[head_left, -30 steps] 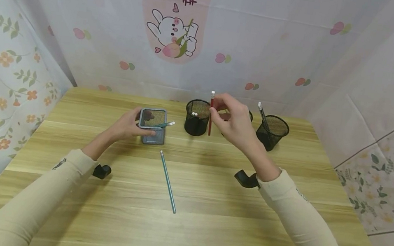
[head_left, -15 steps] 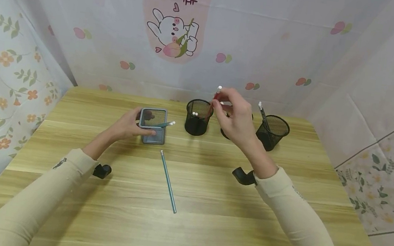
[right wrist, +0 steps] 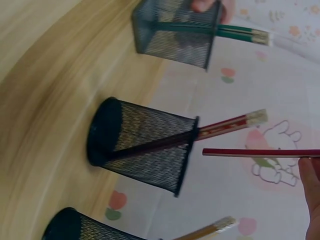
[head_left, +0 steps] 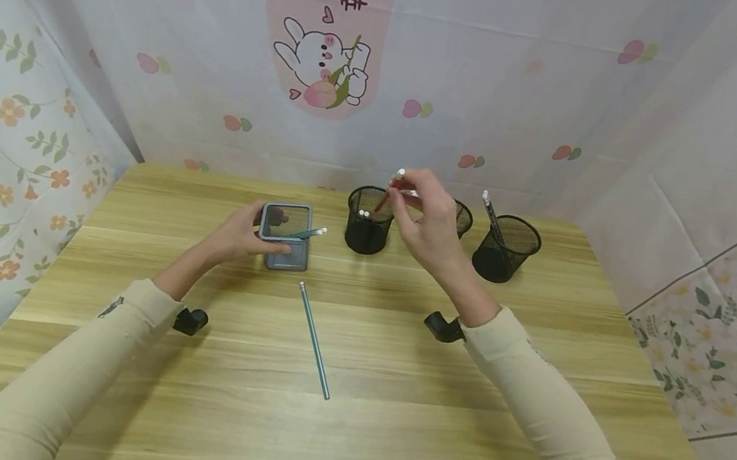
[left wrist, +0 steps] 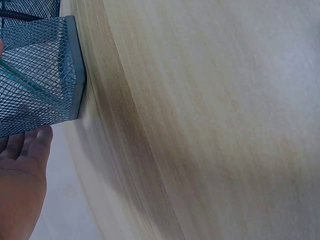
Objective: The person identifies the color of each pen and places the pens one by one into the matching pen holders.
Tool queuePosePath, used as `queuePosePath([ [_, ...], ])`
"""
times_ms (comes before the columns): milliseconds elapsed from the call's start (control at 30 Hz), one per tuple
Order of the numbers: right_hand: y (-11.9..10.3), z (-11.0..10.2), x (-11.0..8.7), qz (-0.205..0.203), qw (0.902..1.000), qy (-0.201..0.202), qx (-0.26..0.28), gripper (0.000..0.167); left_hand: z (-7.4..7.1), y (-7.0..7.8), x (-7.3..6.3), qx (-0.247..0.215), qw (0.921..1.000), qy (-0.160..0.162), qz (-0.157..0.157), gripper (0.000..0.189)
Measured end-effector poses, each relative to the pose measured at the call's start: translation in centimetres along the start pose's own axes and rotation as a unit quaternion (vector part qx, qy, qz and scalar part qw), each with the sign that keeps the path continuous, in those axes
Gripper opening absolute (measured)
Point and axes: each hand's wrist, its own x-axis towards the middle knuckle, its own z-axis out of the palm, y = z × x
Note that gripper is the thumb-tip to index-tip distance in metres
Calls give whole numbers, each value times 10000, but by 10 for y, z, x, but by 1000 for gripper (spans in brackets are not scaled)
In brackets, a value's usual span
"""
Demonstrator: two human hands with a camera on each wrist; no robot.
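Note:
My left hand (head_left: pixel 238 232) holds a square grey mesh pen holder (head_left: pixel 286 256) by its sides, thumb across the front. Green pencils (right wrist: pixel 240 33) with white erasers lean inside it. My right hand (head_left: pixel 431 223) pinches a red pencil (right wrist: pixel 260 153) near its eraser end. In the head view this pencil slants over the mouth of a round black mesh cup (head_left: pixel 366 239). The right wrist view shows its lower end just beyond the cup's rim. Other red pencils (right wrist: pixel 225 128) stand in that cup. One teal pencil (head_left: pixel 314 339) lies on the table in front.
Partly behind my right hand stands a second round black cup (head_left: pixel 459 217), with a yellow pencil (right wrist: pixel 207 230) showing in the right wrist view. Further right, a third black cup (head_left: pixel 508 252) holds dark pencils (head_left: pixel 492 215). A printed curtain (head_left: pixel 190 43) hangs behind the wooden table (head_left: pixel 244 431).
My right hand has shifted left, and the red pencil has gone from upright beside the black cup to tilted over its mouth. My left hand and the grey pen holder have stayed put.

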Motion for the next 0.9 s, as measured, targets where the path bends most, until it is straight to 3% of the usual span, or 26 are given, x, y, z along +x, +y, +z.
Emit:
queuePosePath([
  [200,9,11,-7,42,10000,-20,-82,17,0,2,-1,-22,10000,-14,-20,78],
  [433,19,19,-17,26,9993,-310,-215,14,1,2,-1,-102,9999,-10,-48,77],
  [900,40,30,-39,529,9926,-860,-680,17,1,1,0,-120,9999,-28,-38,75],
])
